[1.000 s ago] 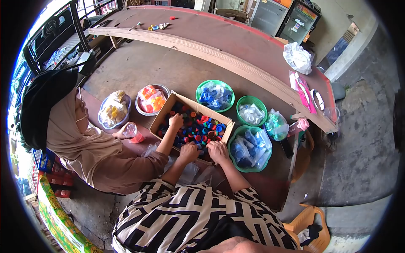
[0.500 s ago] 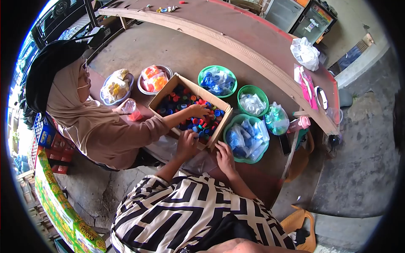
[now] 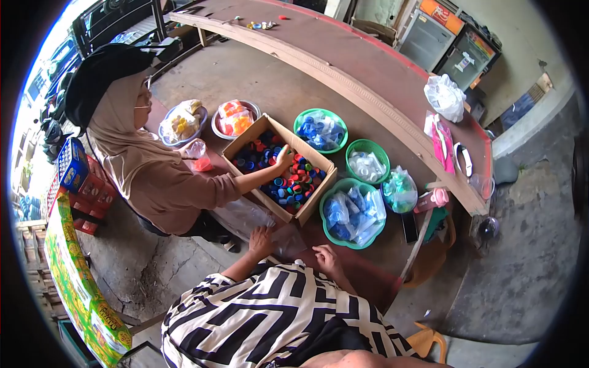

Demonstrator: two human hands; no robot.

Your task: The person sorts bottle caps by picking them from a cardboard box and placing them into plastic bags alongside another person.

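Observation:
My left hand (image 3: 262, 243) is at the table's near edge, its fingers bent over a clear plastic bag (image 3: 287, 239). To its right, my right hand (image 3: 329, 260) is held in front of my body with the fingers curled in; whatever they may hold is too small to tell. Beyond both hands stands an open cardboard box (image 3: 317, 197) full of red, blue, green and black bottle caps (image 3: 293, 187). A co-worker's hand (image 3: 284, 158) reaches into it. A green scalloped basin (image 3: 357, 243) with bags of blue caps sits to the right of the box.
Behind the box are a green basket (image 3: 332, 149), another green basket (image 3: 383, 177), a silver bowl (image 3: 216, 130) and a lilac basin (image 3: 200, 133), all with bagged caps. A bag of green caps (image 3: 402, 190) lies at right. The co-worker (image 3: 172, 178) sits at left.
Both my hands have drawn back from the cardboard box toward my body. The co-worker's hand has shifted left and up over the caps. My view has tilted slightly.

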